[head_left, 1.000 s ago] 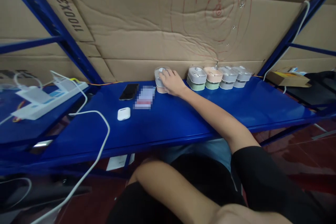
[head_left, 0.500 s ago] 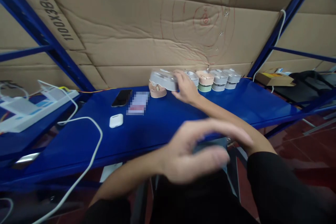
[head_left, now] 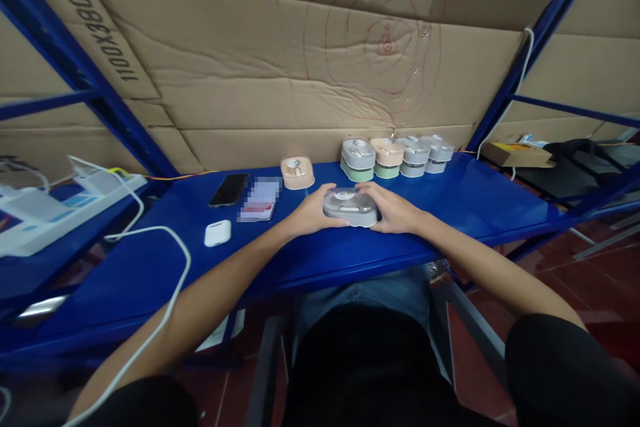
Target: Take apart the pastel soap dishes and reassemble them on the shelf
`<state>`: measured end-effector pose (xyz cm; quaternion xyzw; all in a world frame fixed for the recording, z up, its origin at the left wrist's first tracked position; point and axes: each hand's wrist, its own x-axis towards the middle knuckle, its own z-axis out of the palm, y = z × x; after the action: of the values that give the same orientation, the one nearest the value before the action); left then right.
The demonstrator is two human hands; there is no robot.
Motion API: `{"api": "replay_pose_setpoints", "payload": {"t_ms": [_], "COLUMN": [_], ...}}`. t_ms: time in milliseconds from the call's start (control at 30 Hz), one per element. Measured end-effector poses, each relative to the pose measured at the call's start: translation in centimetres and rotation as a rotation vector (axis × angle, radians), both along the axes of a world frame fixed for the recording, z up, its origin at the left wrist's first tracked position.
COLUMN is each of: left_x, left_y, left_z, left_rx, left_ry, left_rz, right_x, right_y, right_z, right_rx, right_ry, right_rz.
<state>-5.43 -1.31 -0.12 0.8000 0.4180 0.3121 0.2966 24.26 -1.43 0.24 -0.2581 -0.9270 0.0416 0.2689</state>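
Left to right. White cable [head_left: 184,267] loops over the left end of the blue shelf [head_left: 320,257] and across the left forearm [head_left: 197,293]; a sideways pull there could snag, so elbow movement should be small.

Black smartphone [head_left: 229,190] and white earbud case [head_left: 218,233] lie left of the work; pink lidded box [head_left: 297,173] sits behind the left hand [head_left: 313,212], apart from it.

Grip: left fingers curl around the left end of the grey clear-lidded box [head_left: 351,210], thumb along its front side. Right hand [head_left: 397,210] clasps the opposite end, fingers over the rear edge. Box is between the hands near the shelf's front; whether its base touches the surface, cannot tell.

Handling, as judged: even, light pressure from both ends, since a hard squeeze might flex or pop the lid. Hold it level. Allow room from the grey-over-green stack [head_left: 358,155], just behind; a knock could shift its upper box.
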Motion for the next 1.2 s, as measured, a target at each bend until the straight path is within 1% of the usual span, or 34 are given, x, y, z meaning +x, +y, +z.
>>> {"api": "replay_pose_setpoints", "payload": {"t_ms": [167,300,400,467,533,600,667,733,767,833,933,1033,1100,1133,1200], "left_x": [1.3,1.7,1.3,0.9,0.7,0.6,0.7,0.8,0.8,0.9,0.8,0.1,-0.6,-1.0,-1.8], "left_y": [-0.6,-0.8,-0.8,-0.9,-1.0,-1.2,-1.5,-1.7,-1.7,-1.7,-1.2,-0.2,0.7,1.1,1.8], "left_z": [-1.0,-1.6,-1.5,-1.3,-1.0,-0.9,-0.8,-0.8,-0.8,-0.7,-0.6,-0.5,-0.5,-0.5,-0.5], "left_rx": [0.113,0.169,0.152,0.14,0.154,0.182,0.202,0.204,0.202,0.196,0.204,0.235,0.262,0.268,0.248], "left_ry": [0.044,0.056,0.035,0.042,0.073,0.12,0.17,0.203,0.207,0.195,0.15,0.136,0.162,0.189,0.264], "left_rz": [0.09,0.054,0.074,0.101,0.086,0.037,-0.009,-0.028,-0.029,-0.019,0.048,0.221,0.357,0.404,0.451], "right_x": [-1.1,-3.2,-3.8,-2.9,-1.0,1.3,3.4,4.6,4.9,5.0,4.8,4.9,5.1,5.3,5.4], "right_y": [0.4,1.7,2.8,3.5,4.3,5.1,5.8,6.5,6.7,7.1,7.3,7.4,7.5,7.6,7.7], "right_z": [1.4,2.7,3.3,3.4,3.4,3.3,3.1,2.8,2.7,2.4,2.2,2.1,2.0,2.0,1.8], "right_rx": [-0.161,-0.237,-0.283,-0.345,-0.409,-0.432,-0.425,-0.44,-0.459,-0.497,-0.511,-0.516,-0.509,-0.505,-0.496], "right_ry": [-0.065,-0.095,-0.037,0.059,0.186,0.276,0.262,0.193,0.162,0.123,0.116,0.103,0.069,0.042,-0.013], "right_rz": [-0.002,-0.008,0.02,0.002,-0.062,-0.188,-0.354,-0.5,-0.547,-0.579,-0.568,-0.574,-0.557,-0.54,-0.509]}}
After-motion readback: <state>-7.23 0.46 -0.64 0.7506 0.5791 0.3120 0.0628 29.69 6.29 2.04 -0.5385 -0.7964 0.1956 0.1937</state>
